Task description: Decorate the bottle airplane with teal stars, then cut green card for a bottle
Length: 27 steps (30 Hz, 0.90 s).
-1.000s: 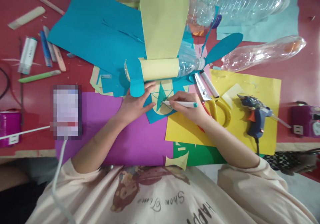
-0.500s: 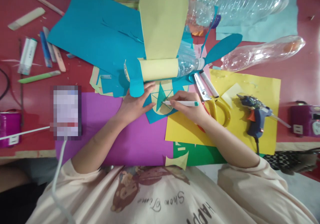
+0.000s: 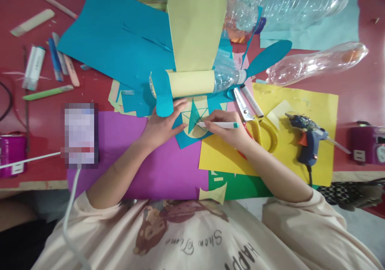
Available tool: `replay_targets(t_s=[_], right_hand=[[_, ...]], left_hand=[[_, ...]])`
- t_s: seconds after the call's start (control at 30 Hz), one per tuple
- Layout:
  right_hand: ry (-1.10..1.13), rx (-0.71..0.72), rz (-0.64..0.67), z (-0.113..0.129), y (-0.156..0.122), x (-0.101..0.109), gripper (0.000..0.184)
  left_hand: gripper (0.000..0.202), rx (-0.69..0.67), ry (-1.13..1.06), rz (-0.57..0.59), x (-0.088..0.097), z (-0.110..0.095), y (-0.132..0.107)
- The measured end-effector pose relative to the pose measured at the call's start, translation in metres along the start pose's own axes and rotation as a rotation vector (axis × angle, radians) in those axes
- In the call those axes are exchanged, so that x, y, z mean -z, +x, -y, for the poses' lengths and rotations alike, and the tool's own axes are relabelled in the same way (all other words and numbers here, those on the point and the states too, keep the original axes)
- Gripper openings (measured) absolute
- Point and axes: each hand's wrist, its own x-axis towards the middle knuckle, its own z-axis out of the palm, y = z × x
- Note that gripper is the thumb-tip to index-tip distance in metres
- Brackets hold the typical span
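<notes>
My right hand (image 3: pixel 228 131) pinches a white pen with a teal cap (image 3: pixel 221 124); its tip rests on a small pale-yellow paper piece (image 3: pixel 195 119) that carries a teal triangle and drawn lines. My left hand (image 3: pixel 161 127) lies flat with fingers spread, pressing that piece and the teal paper under it. Just beyond them lies a clear plastic bottle (image 3: pixel 224 79) wrapped in pale-yellow paper, with a tall pale-yellow paper wing (image 3: pixel 195 25) and teal paper parts attached.
Yellow-handled scissors (image 3: pixel 258 121) and a blue glue gun (image 3: pixel 306 139) lie on a yellow sheet (image 3: pixel 300 101) to the right. A purple sheet (image 3: pixel 144 169), a large teal sheet (image 3: pixel 117 41), more clear bottles (image 3: pixel 315 63), glue sticks (image 3: pixel 48 91) and a phone (image 3: pixel 80 135) at left.
The pen tip has shifted very slightly to the right on the yellow piece. Both hands otherwise stay where they were.
</notes>
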Motion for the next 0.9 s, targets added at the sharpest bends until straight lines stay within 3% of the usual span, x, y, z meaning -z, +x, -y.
replay_targets(t_s=[0.4,0.63,0.9], right_hand=[[0.015,0.0,-0.03,-0.002,0.0,-0.001,0.019],[0.208,0.051,-0.043,-0.008,0.007,0.007,0.018],[0.078,0.06,0.09,-0.004,0.013,0.004,0.022]], left_hand=[[0.049,0.002,-0.008,0.006,0.002,-0.001,0.001],[0.048,0.029,-0.004,0.035,0.001,0.001,0.001],[0.048,-0.02,-0.017,0.04,0.005,0.004,0.0]])
